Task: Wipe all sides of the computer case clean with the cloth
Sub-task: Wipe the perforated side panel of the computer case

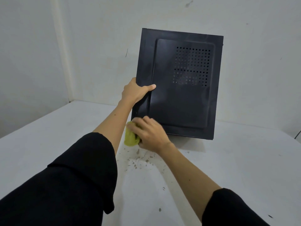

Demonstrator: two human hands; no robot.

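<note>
Upright on the table (65,144), computer case (177,98), vented panel toward camera.

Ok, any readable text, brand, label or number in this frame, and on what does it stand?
None can be read. The black computer case shows only a plain side panel with vent holes; the green cloth, white table and wall bear no lettering.

White table (228,176), dark specks (138,160) near tilted black computer case (175,98).
</note>
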